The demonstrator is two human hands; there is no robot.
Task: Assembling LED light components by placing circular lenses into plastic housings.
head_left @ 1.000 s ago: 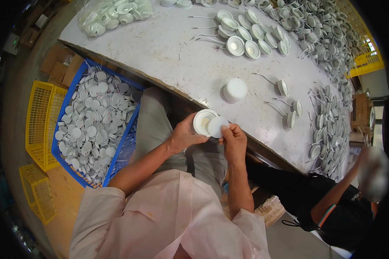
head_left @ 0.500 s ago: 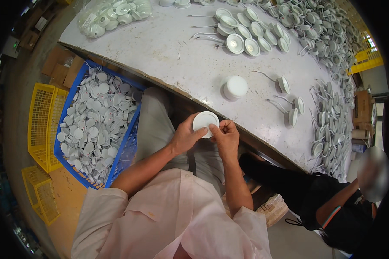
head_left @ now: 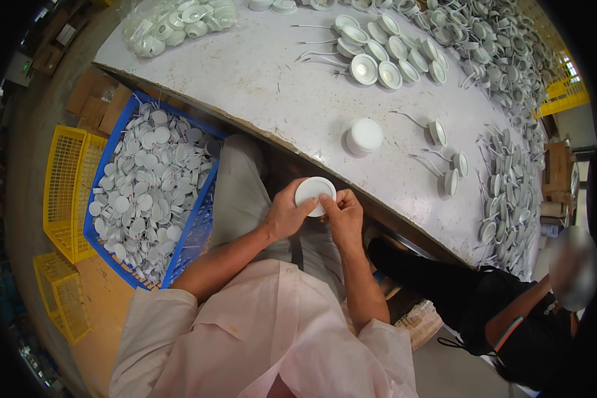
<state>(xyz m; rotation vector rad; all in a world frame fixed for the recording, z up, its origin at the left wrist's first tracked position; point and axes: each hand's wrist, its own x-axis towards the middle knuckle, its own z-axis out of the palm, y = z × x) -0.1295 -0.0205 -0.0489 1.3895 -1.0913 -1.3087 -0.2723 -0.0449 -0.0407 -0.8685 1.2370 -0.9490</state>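
Observation:
A round white lamp housing (head_left: 316, 192) with a raised rim is held over my lap, just off the table edge. My left hand (head_left: 287, 211) grips it from the left, thumb on its face. From the right, my right hand (head_left: 341, 213) pinches it with the thumb pressed on its front; the fingers behind are partly hidden. On the table beyond stands a short stack of white round discs (head_left: 365, 136). Nearby on its right lie a few white lamp housings with wire leads (head_left: 437, 132).
A blue crate (head_left: 93, 219) full of small white discs with wires stands at my left, beside yellow crates (head_left: 63, 192). More housings cover the far and right table (head_left: 272, 99). A clear bag of white cups (head_left: 179, 23) lies far left. A person in black (head_left: 511, 318) sits at right.
Both hands stay on the lamp housing, which has tilted slightly and sits a touch lower. The whole view has shifted a little; nothing was let go.

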